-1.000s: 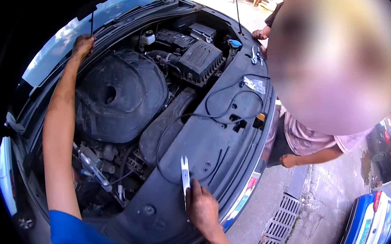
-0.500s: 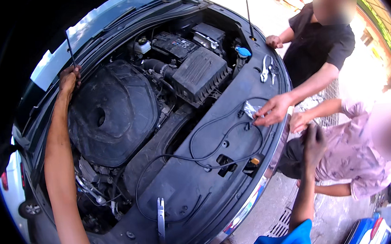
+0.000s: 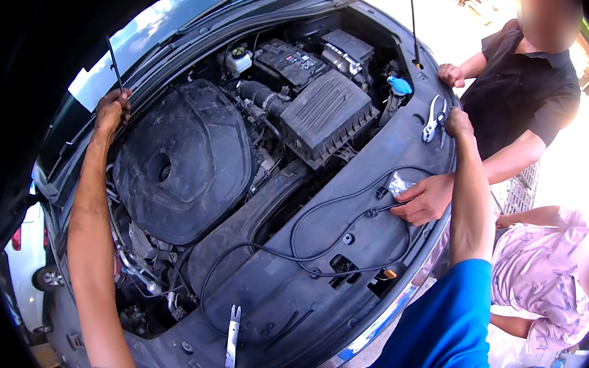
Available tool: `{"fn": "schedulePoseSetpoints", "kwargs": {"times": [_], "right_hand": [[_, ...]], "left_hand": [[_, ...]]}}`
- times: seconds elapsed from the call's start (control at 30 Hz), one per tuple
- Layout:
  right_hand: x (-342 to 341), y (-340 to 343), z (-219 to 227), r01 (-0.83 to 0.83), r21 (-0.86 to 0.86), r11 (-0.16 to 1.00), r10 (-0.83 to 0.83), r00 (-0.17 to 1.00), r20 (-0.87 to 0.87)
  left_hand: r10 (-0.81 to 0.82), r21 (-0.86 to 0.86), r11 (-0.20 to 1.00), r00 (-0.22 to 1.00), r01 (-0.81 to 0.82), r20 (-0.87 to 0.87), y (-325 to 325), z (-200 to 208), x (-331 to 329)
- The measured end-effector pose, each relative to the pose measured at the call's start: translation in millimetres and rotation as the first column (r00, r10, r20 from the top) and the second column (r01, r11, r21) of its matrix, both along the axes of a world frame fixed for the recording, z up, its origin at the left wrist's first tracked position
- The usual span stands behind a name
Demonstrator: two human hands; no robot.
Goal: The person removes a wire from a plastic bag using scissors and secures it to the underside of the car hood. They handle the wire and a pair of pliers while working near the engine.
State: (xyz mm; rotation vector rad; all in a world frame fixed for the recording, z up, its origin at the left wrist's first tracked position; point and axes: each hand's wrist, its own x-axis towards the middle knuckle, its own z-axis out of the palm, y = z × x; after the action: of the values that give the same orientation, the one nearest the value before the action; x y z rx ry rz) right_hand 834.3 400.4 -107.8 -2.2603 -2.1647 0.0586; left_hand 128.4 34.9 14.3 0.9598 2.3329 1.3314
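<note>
Near the base of the windshield, my left hand (image 3: 112,114) is closed round a thin dark rod (image 3: 114,63). My right hand (image 3: 458,122) is at the car's front edge, its fingers curled beside silver pliers (image 3: 432,123) and a smaller metal tool (image 3: 442,121). Whatever those fingers hold is hidden. A black cable (image 3: 283,255) lies in loops across the front panel (image 3: 275,289). On the cable's right side, a co-worker's hand (image 3: 426,200) touches a small shiny plastic packet (image 3: 398,184). A flat metal pry tool (image 3: 233,344) with a forked end rests at the near edge.
The open engine bay holds a large black engine cover (image 3: 182,162), an air filter box (image 3: 330,115) and a battery (image 3: 288,61). A blue cap (image 3: 399,86) sits at the right. Two people stand along the front: one in a black shirt (image 3: 519,97), one in a pink shirt (image 3: 543,268).
My right hand has reached forward from beyond the bumper to the pliers. My left hand stays on the rod. The view has shifted, and the person in pink appears lower.
</note>
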Motion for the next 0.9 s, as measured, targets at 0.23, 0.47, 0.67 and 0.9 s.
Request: {"fn": "schedulePoseSetpoints", "kwargs": {"times": [0.23,0.47,0.67,0.9], "right_hand": [[-21,-6,-19,0.058,-0.021,0.998,-0.059,0.997,-0.045],[-21,-1,-37,0.041,-0.094,0.995,-0.057,0.984,-0.166],[2,-36,-16,0.117,0.04,0.992,-0.111,0.986,-0.124],[8,-71,-22,-0.34,0.168,0.925,0.32,0.938,0.136]], "left_hand": [[-0.019,0.079,0.997,0.997,0.013,0.069,-23,2,-6],[0.052,0.147,0.988,0.997,-0.042,-0.065,-28,-11,-9],[0.008,0.176,0.984,1.0,-0.009,0.005,-19,12,22],[0.023,0.232,0.972,0.997,-0.039,0.069,-36,18,15]]}}
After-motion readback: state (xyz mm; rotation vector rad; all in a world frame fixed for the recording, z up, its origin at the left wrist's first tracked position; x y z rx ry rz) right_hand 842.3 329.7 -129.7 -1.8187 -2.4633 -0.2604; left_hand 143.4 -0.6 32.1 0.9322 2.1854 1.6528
